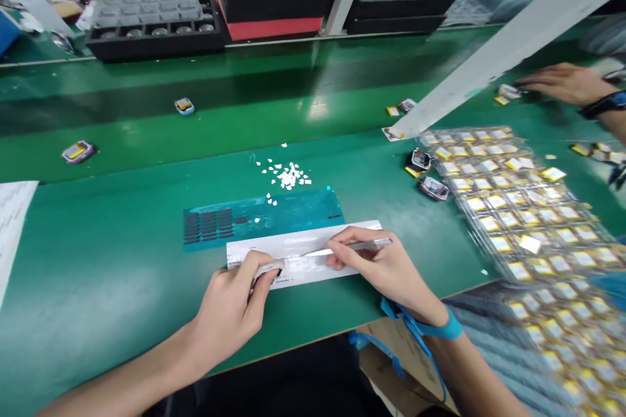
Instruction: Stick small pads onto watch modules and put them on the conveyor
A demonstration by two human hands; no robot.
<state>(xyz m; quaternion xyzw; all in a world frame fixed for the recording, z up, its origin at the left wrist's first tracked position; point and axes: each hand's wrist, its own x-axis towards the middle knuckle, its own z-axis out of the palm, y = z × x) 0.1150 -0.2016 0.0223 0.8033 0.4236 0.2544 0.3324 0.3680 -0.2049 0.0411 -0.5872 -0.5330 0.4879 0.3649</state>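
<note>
My left hand (235, 300) pinches a small pale piece with a dark end (267, 269) above the left part of a white printed sheet (303, 244). Metal tweezers (362, 245) are held in my right hand (376, 264), their tips pointing left over the middle of the same sheet. Just behind the sheet lies a blue film strip (293, 208) with rows of dark narrow pieces on its left part. A scatter of small white bits (291, 176) sits beyond the strip. A blue band circles my right wrist.
Clear trays of yellow-edged parts (508, 202) fill the right side. A white post (469, 78) slants across the upper right. Small device housings (433, 188) lie near the trays. Another person's hand (567, 83) is at the far right. Black trays (156, 39) stand at the back.
</note>
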